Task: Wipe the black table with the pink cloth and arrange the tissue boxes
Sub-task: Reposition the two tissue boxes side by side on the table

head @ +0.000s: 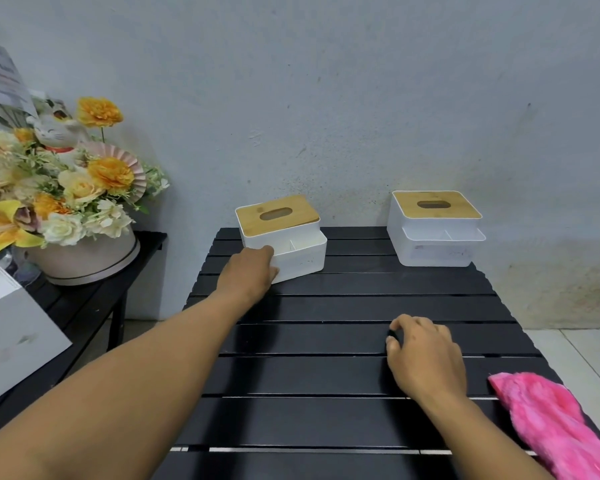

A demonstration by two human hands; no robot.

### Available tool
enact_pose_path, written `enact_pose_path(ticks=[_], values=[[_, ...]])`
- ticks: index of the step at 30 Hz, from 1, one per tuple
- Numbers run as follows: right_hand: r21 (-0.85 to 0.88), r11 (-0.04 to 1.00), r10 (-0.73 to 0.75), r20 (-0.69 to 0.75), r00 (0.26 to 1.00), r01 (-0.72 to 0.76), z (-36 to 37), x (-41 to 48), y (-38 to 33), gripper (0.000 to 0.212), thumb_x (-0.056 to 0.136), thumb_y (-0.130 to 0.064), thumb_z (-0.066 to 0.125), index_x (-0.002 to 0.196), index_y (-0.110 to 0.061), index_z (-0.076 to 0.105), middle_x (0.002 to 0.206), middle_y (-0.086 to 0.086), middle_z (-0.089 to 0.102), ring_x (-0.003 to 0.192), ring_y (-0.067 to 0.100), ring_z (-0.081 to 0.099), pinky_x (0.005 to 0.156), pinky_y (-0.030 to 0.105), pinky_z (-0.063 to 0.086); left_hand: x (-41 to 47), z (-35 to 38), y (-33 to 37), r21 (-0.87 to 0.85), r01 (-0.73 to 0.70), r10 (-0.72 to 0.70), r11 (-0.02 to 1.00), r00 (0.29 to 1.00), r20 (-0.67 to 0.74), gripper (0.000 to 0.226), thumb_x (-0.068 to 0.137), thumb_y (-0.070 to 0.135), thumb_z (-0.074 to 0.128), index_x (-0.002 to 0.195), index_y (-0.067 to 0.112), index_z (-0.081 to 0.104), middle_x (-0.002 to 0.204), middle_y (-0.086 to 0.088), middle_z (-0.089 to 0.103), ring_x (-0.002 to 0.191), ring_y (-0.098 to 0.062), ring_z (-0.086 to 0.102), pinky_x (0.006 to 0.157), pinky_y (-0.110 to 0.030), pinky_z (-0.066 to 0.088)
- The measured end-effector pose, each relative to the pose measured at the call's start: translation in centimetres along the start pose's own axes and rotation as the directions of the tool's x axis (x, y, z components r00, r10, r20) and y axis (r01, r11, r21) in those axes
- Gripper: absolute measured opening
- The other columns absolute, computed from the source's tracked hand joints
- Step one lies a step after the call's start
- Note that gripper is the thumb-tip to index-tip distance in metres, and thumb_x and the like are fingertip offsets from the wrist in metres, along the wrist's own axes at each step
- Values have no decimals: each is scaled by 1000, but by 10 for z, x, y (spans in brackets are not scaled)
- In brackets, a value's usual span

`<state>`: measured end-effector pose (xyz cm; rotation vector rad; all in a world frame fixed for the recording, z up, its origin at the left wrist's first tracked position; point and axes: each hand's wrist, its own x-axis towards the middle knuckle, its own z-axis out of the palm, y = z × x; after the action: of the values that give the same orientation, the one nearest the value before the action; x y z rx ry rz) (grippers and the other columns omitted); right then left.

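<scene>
Left hand gripping tissue box (arm outstretched), right hand loosely curled

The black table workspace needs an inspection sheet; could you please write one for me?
Surface: black table, dark slats with gaps.
Job's things: left tissue box skewed at the back left; right tissue box squarer at the back right; pink cloth lying at the front right edge, unheld.
Clutter: nothing seen.
Grips: left hand grips the left tissue box's front corner; right hand rests on the table, holding nothing.
Cables: nothing seen.
Surroundings: flower arrangement with cat figurine on a side bench at left; grey wall behind.
</scene>
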<state>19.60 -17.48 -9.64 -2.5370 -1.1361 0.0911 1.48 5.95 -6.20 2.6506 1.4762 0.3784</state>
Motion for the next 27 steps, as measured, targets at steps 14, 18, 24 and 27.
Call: enact_pose_path(ticks=[14, 18, 24, 27], values=[[-99, 995, -30, -105, 994, 20, -53, 121, 4, 37, 93, -24, 49, 131, -20, 49, 127, 10, 54, 115, 34, 48, 83, 42, 46, -1, 10, 1, 73, -67, 75, 995, 989, -123, 26, 97, 46, 46, 91, 21, 44, 86, 1, 56, 75, -29, 55, 62, -36, 44], [-229, 973, -14, -57, 998, 0, -65, 149, 23, 54, 91, -21, 49, 143, -22, 34, 146, 10, 40, 132, 35, 37, 98, 48, 42, 1, 10, -2, 89, -85, 96, 992, 988, -124, 29, 97, 49, 45, 92, 21, 47, 86, 1, 57, 77, -29, 58, 62, -35, 44], [-365, 930, -2, 95, 995, 37, -61, 167, 53, 61, 92, -19, 42, 149, -23, 23, 150, 4, 38, 140, 32, 29, 101, 50, 41, 0, 16, -7, 78, -96, 106, 992, 984, -140, 35, 97, 51, 43, 80, 21, 41, 75, 4, 51, 70, -26, 54, 57, -34, 40], [-403, 912, -54, 62, 997, 74, -61, 172, 53, 57, 93, -18, 42, 147, -29, 30, 138, 5, 50, 127, 32, 44, 92, 44, 45, 0, 18, -7, 74, -105, 115, 992, 982, -151, 35, 97, 50, 43, 78, 22, 39, 73, 5, 50, 68, -26, 54, 55, -33, 38]])
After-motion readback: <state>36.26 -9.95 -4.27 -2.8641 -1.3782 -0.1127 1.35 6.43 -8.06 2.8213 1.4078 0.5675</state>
